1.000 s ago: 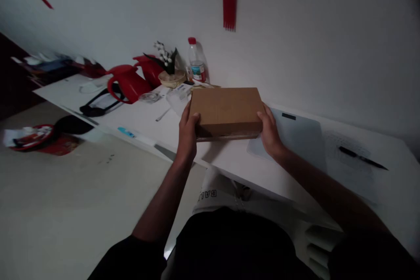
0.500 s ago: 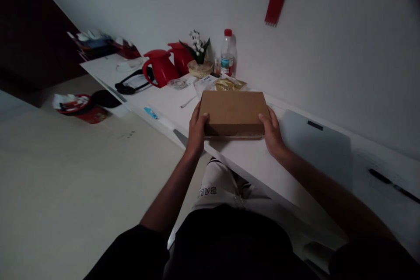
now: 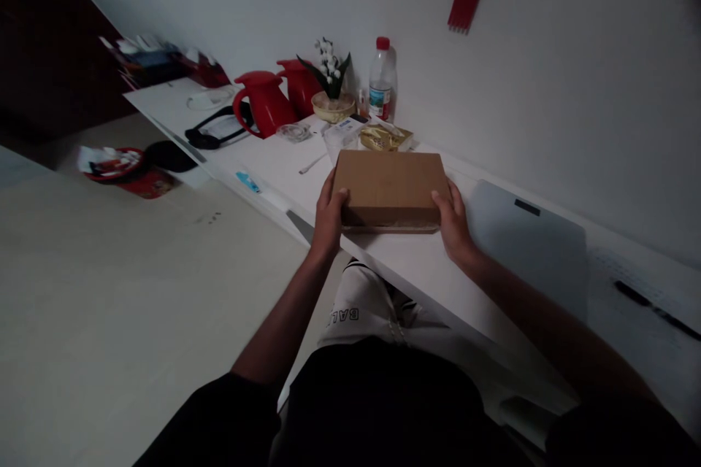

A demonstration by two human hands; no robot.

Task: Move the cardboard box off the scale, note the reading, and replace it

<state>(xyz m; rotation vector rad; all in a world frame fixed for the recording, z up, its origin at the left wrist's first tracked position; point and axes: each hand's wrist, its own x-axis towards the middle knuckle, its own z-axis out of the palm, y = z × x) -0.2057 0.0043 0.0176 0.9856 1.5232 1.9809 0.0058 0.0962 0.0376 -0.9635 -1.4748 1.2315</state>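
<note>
Cardboard box gripped at both ends, resting on the white surface; lid closed.

Nearest me, my lap and dark sleeves; my left hand [image 3: 328, 215] clasps the left end of the brown cardboard box [image 3: 390, 186], thumb on top, and my right hand [image 3: 453, 222] clasps the right end the same way. The box sits flat near the front edge of the surface [image 3: 416, 277], and its lid appears shut, so by my reading the opening is not yet started. Just right of the box lies a grey laptop [image 3: 529, 237], with a black pen [image 3: 654, 310] further right. Beyond the box: a gold packet [image 3: 383, 137], a clear bottle with red cap [image 3: 380, 84], a small flower basket [image 3: 332, 106] and two red jugs [image 3: 266, 106].
</note>
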